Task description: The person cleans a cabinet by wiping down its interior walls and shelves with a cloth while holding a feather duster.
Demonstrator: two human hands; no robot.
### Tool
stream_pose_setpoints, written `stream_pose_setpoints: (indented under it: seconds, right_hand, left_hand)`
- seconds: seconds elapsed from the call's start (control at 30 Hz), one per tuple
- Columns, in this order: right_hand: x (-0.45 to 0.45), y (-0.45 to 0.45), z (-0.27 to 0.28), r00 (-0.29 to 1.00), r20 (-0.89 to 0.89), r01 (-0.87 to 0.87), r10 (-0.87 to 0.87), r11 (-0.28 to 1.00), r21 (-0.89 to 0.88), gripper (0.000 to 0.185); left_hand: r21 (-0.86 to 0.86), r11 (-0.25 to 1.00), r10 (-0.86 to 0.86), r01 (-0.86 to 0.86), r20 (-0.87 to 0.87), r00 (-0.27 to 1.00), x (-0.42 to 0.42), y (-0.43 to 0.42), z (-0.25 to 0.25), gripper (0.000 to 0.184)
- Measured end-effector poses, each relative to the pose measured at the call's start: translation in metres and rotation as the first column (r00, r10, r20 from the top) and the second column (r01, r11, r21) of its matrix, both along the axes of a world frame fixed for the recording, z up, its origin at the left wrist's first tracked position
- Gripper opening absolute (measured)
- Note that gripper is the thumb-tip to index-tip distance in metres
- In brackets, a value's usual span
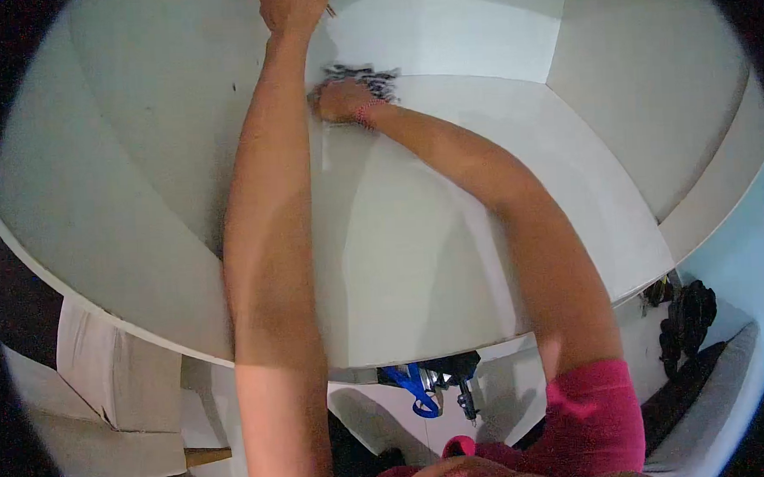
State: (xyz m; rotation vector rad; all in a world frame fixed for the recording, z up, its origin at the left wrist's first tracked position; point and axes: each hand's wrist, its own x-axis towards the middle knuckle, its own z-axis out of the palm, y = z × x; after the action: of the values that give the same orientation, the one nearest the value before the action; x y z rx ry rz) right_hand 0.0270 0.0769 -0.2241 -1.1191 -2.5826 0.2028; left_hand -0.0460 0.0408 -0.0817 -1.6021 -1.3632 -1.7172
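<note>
My left hand [295,5] is at the top edge of the view, against the back of a white shelf compartment [424,220]. Its fingers are closed round something thin and dark that pokes out at the sides, too small to name. Lower and to the right, my right hand [342,100] rests at the back of the shelf surface, closed and blurred. A black-and-white patterned cloth-like thing [384,82] shows beside and behind its fingers.
Side walls [648,82] enclose the compartment, with a rounded front edge below. Beneath are a beige chair or sofa [141,381] at left, a blue strap with metal parts [423,394] at centre, and dark items [688,319] at right.
</note>
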Motion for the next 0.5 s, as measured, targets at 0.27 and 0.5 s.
stream_pose_setpoints:
  seconds: [0.27, 0.5]
  right_hand:
    - [0.003, -0.015, -0.003, 0.996, 0.071, -0.051, 0.051, 0.999, -0.011, 0.061]
    - [0.045, 0.036, -0.009, 0.668, 0.096, 0.742, -0.738, 0.670, -0.013, 0.058]
  left_hand:
    - [-0.077, 0.996, 0.007, -0.032, -0.309, 0.951, -0.035, 0.054, -0.033, 0.032]
    - [-0.146, 0.989, -0.056, 0.017, -0.262, 0.963, -0.027, 0.034, -0.028, 0.031]
